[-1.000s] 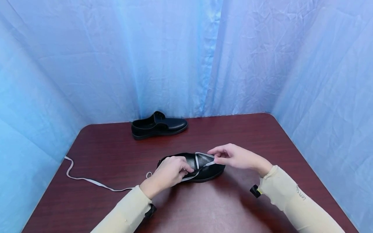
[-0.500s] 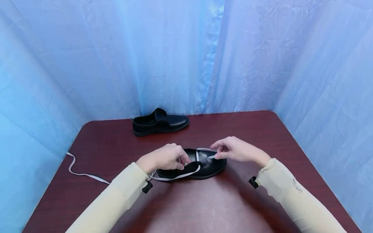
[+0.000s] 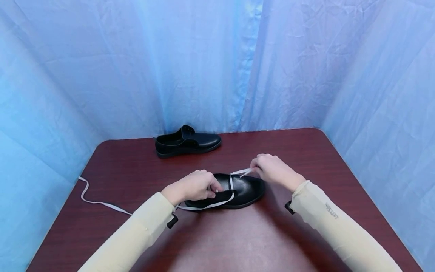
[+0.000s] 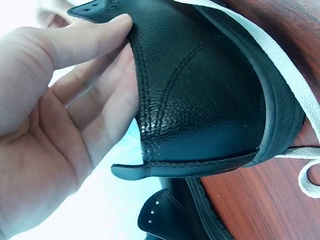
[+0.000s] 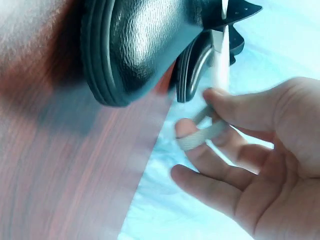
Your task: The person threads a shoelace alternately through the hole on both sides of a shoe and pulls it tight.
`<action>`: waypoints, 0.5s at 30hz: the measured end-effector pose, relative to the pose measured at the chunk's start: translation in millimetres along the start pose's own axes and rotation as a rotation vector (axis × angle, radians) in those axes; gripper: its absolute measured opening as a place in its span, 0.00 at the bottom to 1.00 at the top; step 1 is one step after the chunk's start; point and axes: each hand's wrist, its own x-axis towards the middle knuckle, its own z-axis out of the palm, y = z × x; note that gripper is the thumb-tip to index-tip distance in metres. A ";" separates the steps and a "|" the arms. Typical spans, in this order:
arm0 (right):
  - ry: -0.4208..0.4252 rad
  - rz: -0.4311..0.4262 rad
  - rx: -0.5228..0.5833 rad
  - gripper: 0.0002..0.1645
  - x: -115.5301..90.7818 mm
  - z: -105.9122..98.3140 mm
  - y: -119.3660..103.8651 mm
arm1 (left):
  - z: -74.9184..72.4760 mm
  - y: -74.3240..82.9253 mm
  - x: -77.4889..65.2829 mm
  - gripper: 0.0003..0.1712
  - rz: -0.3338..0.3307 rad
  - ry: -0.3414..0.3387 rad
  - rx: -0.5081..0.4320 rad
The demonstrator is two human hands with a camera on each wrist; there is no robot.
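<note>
A black leather shoe [image 3: 249, 189] lies on the table with its toe to the right. White shoelace [image 3: 212, 206] crosses its throat and trails along its near side. My left hand [image 3: 195, 185] grips the near edge of the shoe's opening. In the left wrist view, the thumb presses the outside of the leather [image 4: 200, 90] and the other fingers reach behind it. Above the toe, my right hand [image 3: 273, 170] pinches the lace by the far eyelets. The right wrist view shows a lace loop [image 5: 202, 137] between thumb and fingers, somewhat blurred.
A second black shoe [image 3: 188, 143], with no lace in it, stands at the back of the dark red table [image 3: 234, 241]. A long lace end [image 3: 102, 204] runs out to the table's left edge. Blue curtains [image 3: 204, 68] surround the back and sides.
My left hand has moved from the eyelet flap back to the edge of the shoe's opening. My right hand has risen and moved away, lifting the lace off the toe.
</note>
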 end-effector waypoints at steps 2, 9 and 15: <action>0.062 0.021 0.006 0.04 4.8 -1.9 0.4 | 0.4 0.2 0.3 0.17 0.011 0.012 0.020; 0.276 0.145 0.079 0.08 28.5 -13.6 2.2 | -0.6 2.9 1.9 0.17 0.013 0.018 0.050; 0.249 0.133 0.151 0.08 35.0 -20.2 -0.6 | 3.5 6.3 1.1 0.17 0.024 0.058 0.061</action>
